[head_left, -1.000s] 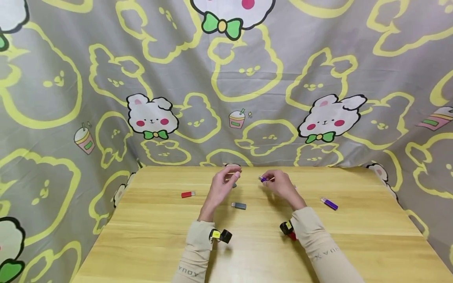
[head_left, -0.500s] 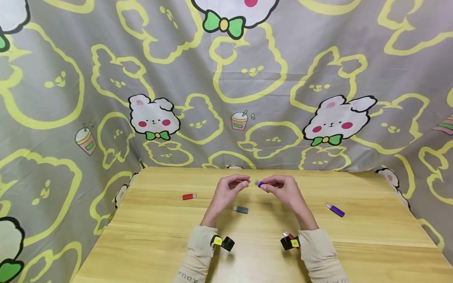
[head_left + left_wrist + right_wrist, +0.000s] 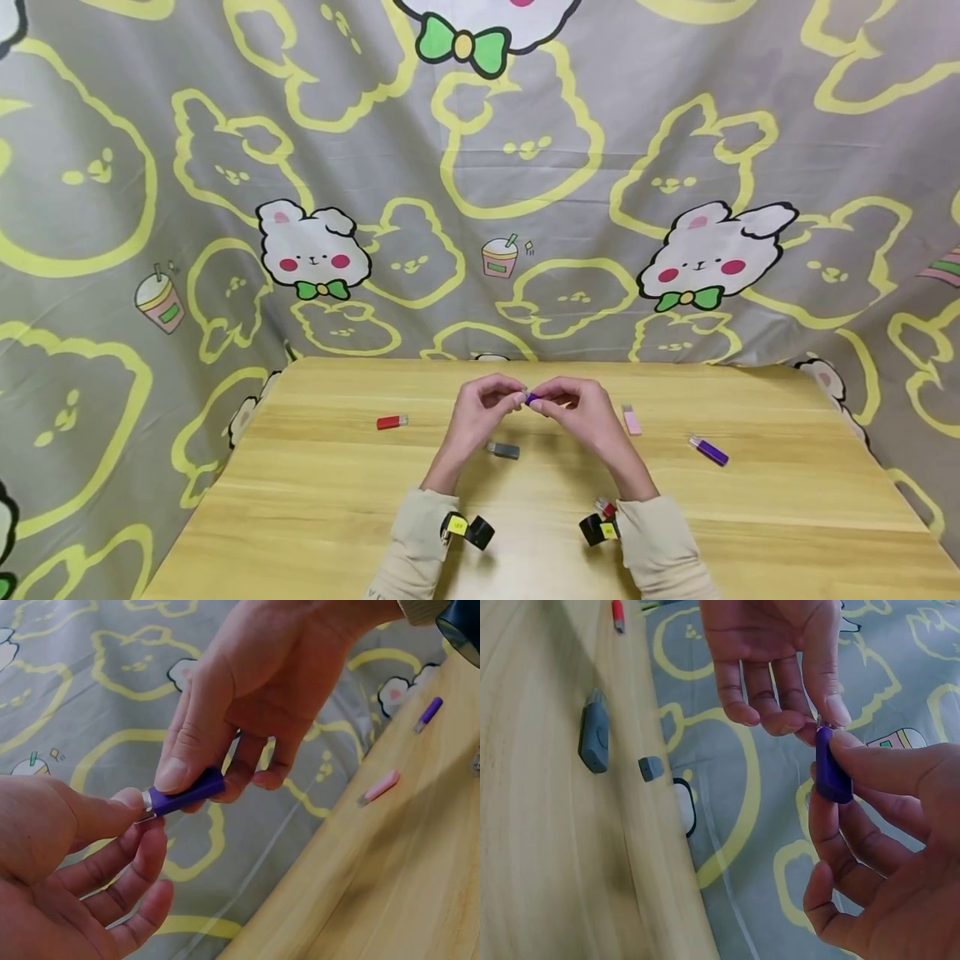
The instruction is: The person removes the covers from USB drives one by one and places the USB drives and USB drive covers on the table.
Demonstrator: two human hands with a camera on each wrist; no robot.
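Observation:
Above the table, both hands meet at a purple USB stick (image 3: 831, 766) with a silver metal plug. My right hand (image 3: 588, 412) pinches the purple body between thumb and fingers, as the right wrist view shows. From the other side, my left hand (image 3: 482, 412) pinches the metal plug end with thumb and forefinger; its other fingers are loosely bent in the left wrist view (image 3: 90, 862). Below the left hand, a grey USB stick (image 3: 503, 451) lies on the table, and a small grey cap (image 3: 651, 768) sits near the back edge in the right wrist view.
On the wooden table (image 3: 315, 517) lie a red USB stick (image 3: 392, 422) at left, a pink one (image 3: 632, 420) right of the right hand, and another purple one (image 3: 708, 451) farther right. A second red one (image 3: 604, 507) is partly hidden by the right wrist camera. A patterned curtain (image 3: 420, 167) hangs behind.
My right hand has brought the purple USB stick leftward to the left hand. The left hand has moved slightly right and now pinches its plug end. The pink stick has come into view.

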